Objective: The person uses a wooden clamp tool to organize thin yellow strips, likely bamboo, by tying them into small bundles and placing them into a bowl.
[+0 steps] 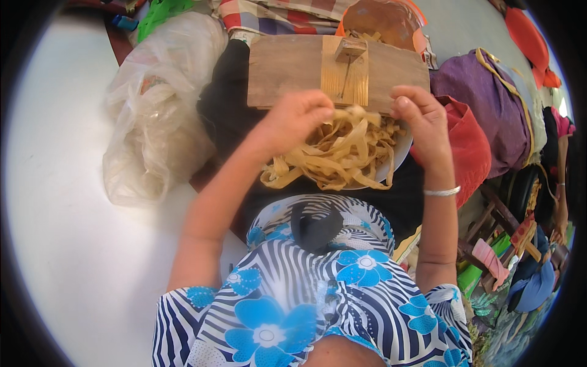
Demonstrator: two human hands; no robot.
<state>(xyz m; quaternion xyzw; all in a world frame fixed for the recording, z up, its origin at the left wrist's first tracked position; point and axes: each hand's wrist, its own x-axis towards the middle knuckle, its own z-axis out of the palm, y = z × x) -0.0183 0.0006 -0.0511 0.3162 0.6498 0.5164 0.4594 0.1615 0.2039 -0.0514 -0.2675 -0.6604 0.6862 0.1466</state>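
Note:
My left hand [298, 120] is closed in a pinch over a heap of tan, dried, ribbon-like strips [342, 156], with one strip end at its fingertips. To the right, my right hand [425, 119] is raised at the heap's edge with its fingers curled toward the thumb; what it holds, if anything, is too small to make out. The strips lie tangled on a white plate [402, 153] close to my body. Just beyond the plate is a wooden board [281, 70] with a lighter middle strip, a small wood block [350, 50] and a thin dark rod on it.
A bulky translucent plastic bag [159, 116] stands on the left. Behind the board is an orange container [385, 21] with more tan pieces. Red cloth [468, 144] and a purple bag [480, 107] crowd the right side. Another person's arm [561, 189] shows at the far right.

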